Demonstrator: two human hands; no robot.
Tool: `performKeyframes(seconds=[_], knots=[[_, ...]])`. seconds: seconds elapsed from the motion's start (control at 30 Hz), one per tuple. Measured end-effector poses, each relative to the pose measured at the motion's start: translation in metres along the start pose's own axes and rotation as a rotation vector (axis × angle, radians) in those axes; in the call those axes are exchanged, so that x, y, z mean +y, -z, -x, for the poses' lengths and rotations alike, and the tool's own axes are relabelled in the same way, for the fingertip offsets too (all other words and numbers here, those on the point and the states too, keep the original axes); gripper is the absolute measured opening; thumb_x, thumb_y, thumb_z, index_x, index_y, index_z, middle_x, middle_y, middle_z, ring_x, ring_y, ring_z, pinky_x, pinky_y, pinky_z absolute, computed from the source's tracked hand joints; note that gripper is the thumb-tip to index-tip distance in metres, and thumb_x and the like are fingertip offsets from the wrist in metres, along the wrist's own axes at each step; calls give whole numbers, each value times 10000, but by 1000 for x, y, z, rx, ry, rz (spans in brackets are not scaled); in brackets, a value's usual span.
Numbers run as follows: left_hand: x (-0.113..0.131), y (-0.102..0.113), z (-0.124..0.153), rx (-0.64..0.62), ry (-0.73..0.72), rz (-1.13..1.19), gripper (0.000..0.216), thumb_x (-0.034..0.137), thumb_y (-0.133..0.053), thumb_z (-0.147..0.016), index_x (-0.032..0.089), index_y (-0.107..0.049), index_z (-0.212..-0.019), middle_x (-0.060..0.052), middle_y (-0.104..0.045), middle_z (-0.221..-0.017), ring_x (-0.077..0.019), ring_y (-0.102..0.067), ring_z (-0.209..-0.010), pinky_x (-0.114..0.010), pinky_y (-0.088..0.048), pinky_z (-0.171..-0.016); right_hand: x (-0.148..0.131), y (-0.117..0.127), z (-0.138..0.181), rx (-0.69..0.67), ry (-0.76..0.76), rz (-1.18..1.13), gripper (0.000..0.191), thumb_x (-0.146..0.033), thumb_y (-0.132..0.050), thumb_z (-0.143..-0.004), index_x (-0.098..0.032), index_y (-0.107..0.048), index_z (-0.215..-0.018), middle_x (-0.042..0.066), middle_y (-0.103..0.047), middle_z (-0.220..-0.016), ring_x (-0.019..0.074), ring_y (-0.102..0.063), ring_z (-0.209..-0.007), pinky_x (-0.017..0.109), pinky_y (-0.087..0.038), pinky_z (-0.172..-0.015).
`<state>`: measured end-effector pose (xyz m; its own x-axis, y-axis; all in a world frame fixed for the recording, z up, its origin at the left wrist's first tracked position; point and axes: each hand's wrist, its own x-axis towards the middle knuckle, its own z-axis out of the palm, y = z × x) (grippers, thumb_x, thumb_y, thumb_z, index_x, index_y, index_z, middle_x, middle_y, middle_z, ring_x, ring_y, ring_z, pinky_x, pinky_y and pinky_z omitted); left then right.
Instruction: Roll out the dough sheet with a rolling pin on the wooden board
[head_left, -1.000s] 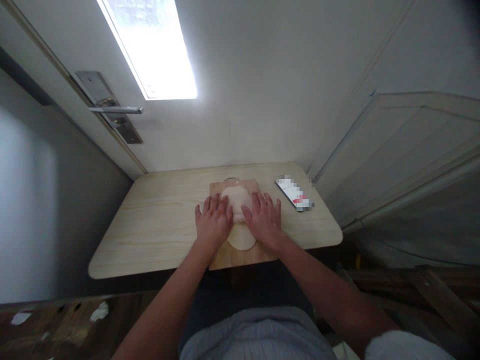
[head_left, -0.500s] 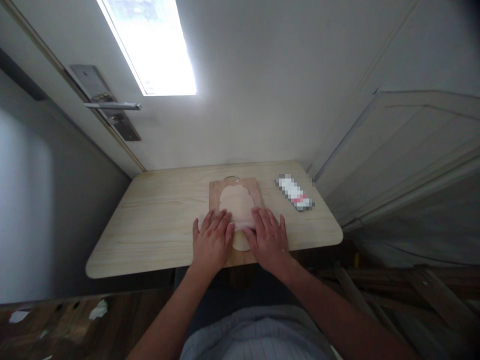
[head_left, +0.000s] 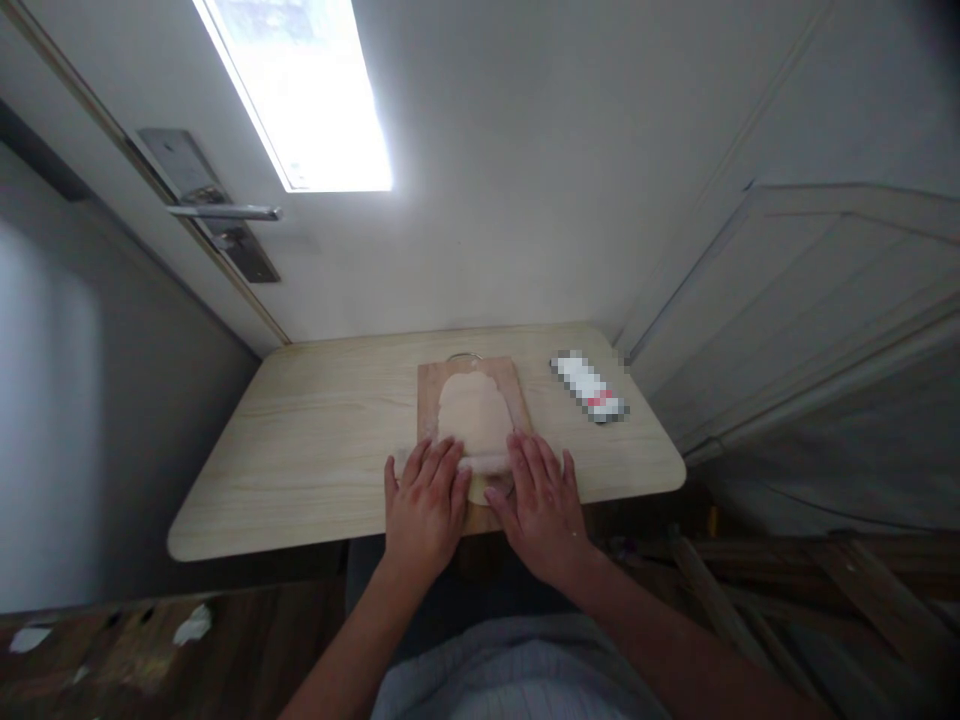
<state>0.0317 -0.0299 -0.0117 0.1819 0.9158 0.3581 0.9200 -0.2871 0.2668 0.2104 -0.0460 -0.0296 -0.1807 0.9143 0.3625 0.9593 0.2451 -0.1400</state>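
A flat sheet of pale dough (head_left: 474, 405) lies on a wooden cutting board (head_left: 429, 385). Across its near part runs a light rolling pin (head_left: 484, 464), seen between my two hands; its ends are covered by them. My left hand (head_left: 424, 505) rests on the pin's left end, fingers stretched forward and palm down. On the right end lies my right hand (head_left: 545, 505), also palm down with extended fingers. Both hands press from above rather than wrap round the pin. A bit of dough shows on the near side of the pin.
The board sits at the middle of a light wood-grain table (head_left: 315, 430) with rounded corners. A pixelated white and red object (head_left: 589, 385) lies to the right. Behind stands a white door with a metal handle (head_left: 225, 212). Paper scraps (head_left: 193, 625) lie on the floor at left.
Both hands and the rolling pin have moved a little toward me over the dough, so more of the sheet shows beyond the pin.
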Motion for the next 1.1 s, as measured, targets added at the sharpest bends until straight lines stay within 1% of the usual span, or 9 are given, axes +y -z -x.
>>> performKeyframes(seconds=[0.1,0.23,0.43,0.63,0.77,0.9,1.1], knots=[[0,0,2,-6,3,1,380,372,-450,-1017,296,-620,-1349,-57,-641,-1409,-284,-516,-1370,-577,-206,-1205,0,1,3,9,14,12,649,-494,-387,-1035,-87,-365,-1540,170,-436,-1568,323,-356,-1446,578,-184,-1198],[0,1,-2,-54,27,-19,391,393,-413,-1025,319,-609,-1356,-40,-620,-1436,-281,-488,-1398,-592,-184,-1212,1,-1,-1,-2,-5,5,643,-510,-373,-1037,-103,-381,-1535,163,-439,-1568,315,-352,-1454,575,-164,-1209],[-3,-3,-18,-56,32,-53,430,406,-377,-1033,309,-582,-1398,-66,-581,-1473,-288,-469,-1410,-624,-166,-1209,2,-8,-21,6,-55,-20,601,-502,-384,-1039,-136,-434,-1514,167,-487,-1532,320,-390,-1434,594,-184,-1197],[-6,-5,-37,-56,18,-93,465,423,-338,-1036,298,-552,-1429,-63,-537,-1514,-294,-439,-1431,-640,-154,-1210,5,-10,-45,-25,-88,-51,551,-471,-354,-1049,-152,-472,-1482,163,-500,-1523,317,-399,-1423,614,-132,-1196],[-8,-5,-53,-82,18,-115,478,423,-300,-1041,294,-557,-1423,-58,-515,-1535,-294,-427,-1439,-650,-146,-1211,7,-11,-63,-67,-104,-49,548,-491,-331,-1054,-173,-491,-1471,151,-503,-1524,315,-400,-1421,627,-108,-1194],[-13,-11,-74,-103,26,-149,511,425,-241,-1048,276,-534,-1440,-65,-495,-1554,-304,-404,-1448,-677,-161,-1194,11,-15,-88,-82,-129,-30,559,-510,-321,-1054,-193,-476,-1487,135,-490,-1536,329,-379,-1429,650,-95,-1185],[-30,-24,-114,-171,20,-158,536,440,-231,-1037,267,-473,-1484,-103,-430,-1596,-322,-378,-1457,-689,-251,-1155,19,-24,-133,-128,-146,0,571,-536,-337,-1041,-212,-472,-1492,124,-457,-1562,360,-364,-1433,654,-175,-1163]])
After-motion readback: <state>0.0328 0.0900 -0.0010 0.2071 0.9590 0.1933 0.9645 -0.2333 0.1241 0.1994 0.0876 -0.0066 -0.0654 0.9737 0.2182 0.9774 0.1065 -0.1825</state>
